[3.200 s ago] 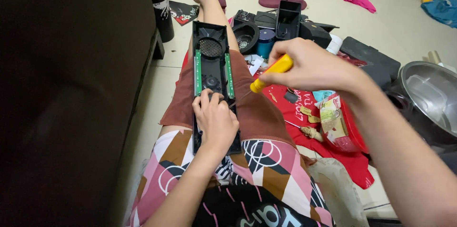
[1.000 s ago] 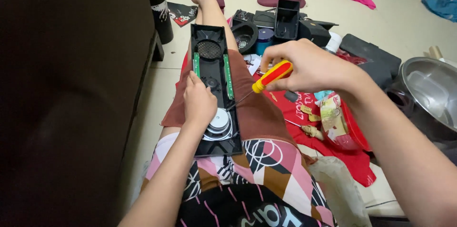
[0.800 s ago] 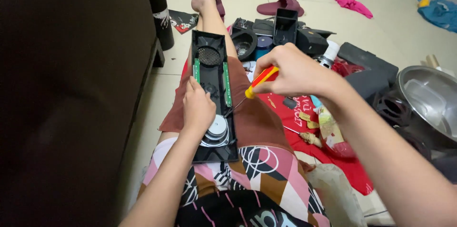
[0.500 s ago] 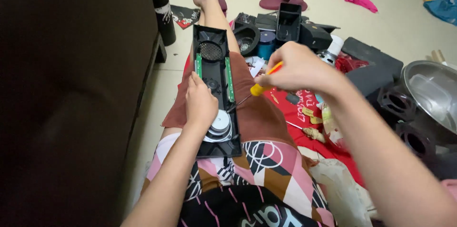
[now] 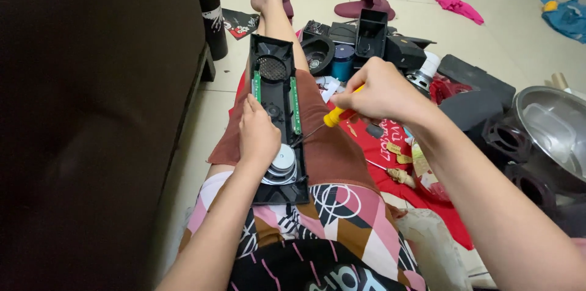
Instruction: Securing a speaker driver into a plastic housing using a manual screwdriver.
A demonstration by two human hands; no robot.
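A long black speaker housing (image 5: pixel 273 77) lies along my leg, with green circuit strips on both sides and a round silver speaker driver (image 5: pixel 282 166) near its close end. My left hand (image 5: pixel 258 135) presses down on the housing just above the driver. My right hand (image 5: pixel 378 92) grips a yellow-handled screwdriver (image 5: pixel 332 117). Its thin shaft slants down to the housing's right edge, beside the left hand.
A dark sofa side (image 5: pixel 91 114) fills the left. A black bottle (image 5: pixel 209 7) stands on the tiled floor. Black speaker parts (image 5: pixel 366 40), a red cloth (image 5: pixel 390 150), a steel bowl (image 5: pixel 552 129), slippers (image 5: pixel 366 5) and rags lie to the right.
My left hand slid up the housing, uncovering the silver driver. My right hand came down and left, bringing the screwdriver tip to the housing's right edge.
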